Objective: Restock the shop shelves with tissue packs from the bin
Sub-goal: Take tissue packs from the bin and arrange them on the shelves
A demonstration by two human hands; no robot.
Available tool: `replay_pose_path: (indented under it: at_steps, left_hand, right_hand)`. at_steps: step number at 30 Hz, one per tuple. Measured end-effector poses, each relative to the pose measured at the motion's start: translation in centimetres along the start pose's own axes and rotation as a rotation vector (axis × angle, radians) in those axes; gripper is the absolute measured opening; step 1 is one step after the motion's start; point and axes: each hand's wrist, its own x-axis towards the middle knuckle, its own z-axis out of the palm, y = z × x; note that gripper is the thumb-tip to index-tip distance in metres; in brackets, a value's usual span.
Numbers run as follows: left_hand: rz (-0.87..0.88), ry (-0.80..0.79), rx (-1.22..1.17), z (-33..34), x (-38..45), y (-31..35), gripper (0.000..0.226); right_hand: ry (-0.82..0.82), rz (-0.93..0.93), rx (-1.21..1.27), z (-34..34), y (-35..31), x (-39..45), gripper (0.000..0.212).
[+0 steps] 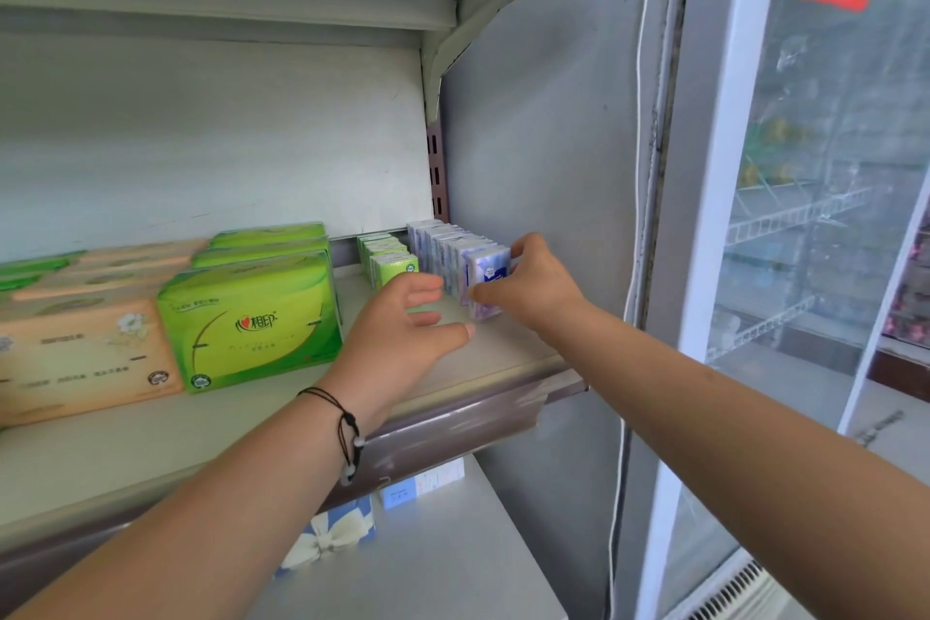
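**One pack at the head of the blue row: seating it square**

One small blue tissue pack (487,278) stands upright at the front of the row of blue packs (443,244), which runs back along the shelf (483,347) toward its right rear corner. My right hand (533,284) pinches this front pack, thumb low on its face and fingers curled over its top and right side. My left hand (402,332) hovers just left of it with fingers spread and relaxed, holding nothing. The bin is not in view.

To finish the step well, I judge that I should press the pack flat against its neighbour, keep it vertical, and use the left palm as a stop so that the row does not fan toward the small green packs (390,262) beside it. The packs look light and slippery in their film; a loose release may let the front one topple forward.

Room: the grey side panel (528,141) lies close on the right, so the right hand has little sideways play and should withdraw toward me. Bare shelf remains between the front pack and the shelf lip (468,418), enough for more packs. The large green packs (251,317) stand well to the left, apart from both hands.
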Motion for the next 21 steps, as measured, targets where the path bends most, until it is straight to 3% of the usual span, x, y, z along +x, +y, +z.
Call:
replay_pose_path:
  at_steps: [21]
  left_hand:
    - [-0.027,0.004,-0.003,-0.1,-0.2,0.0,0.049]
  right_hand:
    - [-0.031,0.121,0.011,1.1,0.7,2.0,0.067]
